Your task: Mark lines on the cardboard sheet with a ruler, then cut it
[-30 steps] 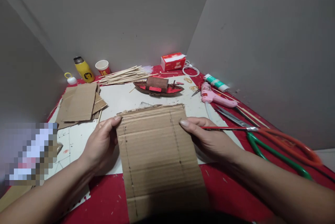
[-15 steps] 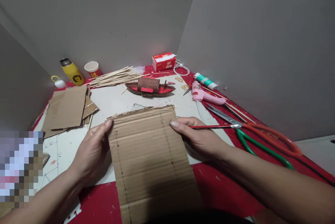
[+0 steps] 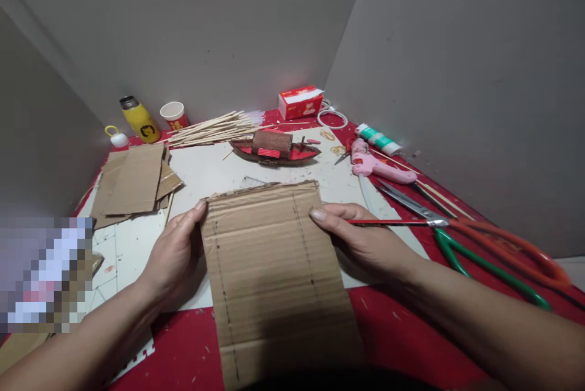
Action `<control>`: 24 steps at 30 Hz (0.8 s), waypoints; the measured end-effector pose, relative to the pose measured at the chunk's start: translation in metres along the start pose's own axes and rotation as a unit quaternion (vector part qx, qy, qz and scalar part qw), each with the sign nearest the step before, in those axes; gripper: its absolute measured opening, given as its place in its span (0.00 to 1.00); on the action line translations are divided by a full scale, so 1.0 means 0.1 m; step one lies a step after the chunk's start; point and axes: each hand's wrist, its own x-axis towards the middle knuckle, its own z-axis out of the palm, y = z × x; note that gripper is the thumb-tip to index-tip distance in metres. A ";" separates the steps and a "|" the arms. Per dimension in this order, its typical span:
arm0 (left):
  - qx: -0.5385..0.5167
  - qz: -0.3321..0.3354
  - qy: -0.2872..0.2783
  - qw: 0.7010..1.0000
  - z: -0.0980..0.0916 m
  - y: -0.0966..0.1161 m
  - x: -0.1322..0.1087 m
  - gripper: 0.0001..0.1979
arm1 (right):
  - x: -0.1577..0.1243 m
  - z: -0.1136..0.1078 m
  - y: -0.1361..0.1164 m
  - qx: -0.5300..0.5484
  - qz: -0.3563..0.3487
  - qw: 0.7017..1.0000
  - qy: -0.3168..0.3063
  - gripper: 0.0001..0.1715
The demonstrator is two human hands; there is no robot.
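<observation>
Left hand [image 3: 173, 251]: pinching, thumb [image 3: 198, 208] pointing forward, fingers curled, partly hidden
Right hand [image 3: 363, 239]: pinching, thumb pointing inward, index finger [image 3: 338, 209] alongside
Forearms [image 3: 484, 309]: bare, angled inward from both sides

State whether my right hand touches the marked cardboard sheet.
Touching. The head view shows the thumb of the right hand lapping onto the cardboard sheet at its right edge, near the far corner.
</observation>
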 end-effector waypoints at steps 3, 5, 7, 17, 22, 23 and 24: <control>0.018 0.016 0.036 0.999 0.00 0.00 0.00 0.16 | -0.01 0.00 -0.01 -0.020 0.007 1.000 0.007 0.22; 0.020 0.027 0.036 0.999 0.01 0.00 0.00 0.15 | -0.01 0.01 -0.03 -0.026 0.004 1.000 0.001 0.21; 0.012 0.030 0.015 0.999 0.01 0.00 0.00 0.13 | -0.02 0.02 -0.06 -0.027 0.003 1.000 -0.005 0.21; 0.015 0.066 0.024 0.997 -0.07 -0.02 0.13 0.11 | 0.01 0.02 -0.01 -0.007 0.032 0.999 -0.015 0.18; -0.031 0.074 0.102 0.992 -0.11 0.01 0.32 0.05 | 0.02 0.01 0.03 -0.001 0.085 0.995 -0.049 0.16; -0.037 0.069 0.105 0.991 -0.12 0.02 0.34 0.05 | 0.02 0.01 0.03 -0.002 0.089 0.995 -0.049 0.16; -0.044 0.067 0.104 0.991 -0.12 0.02 0.35 0.05 | 0.02 0.01 0.02 -0.002 0.090 0.995 -0.046 0.17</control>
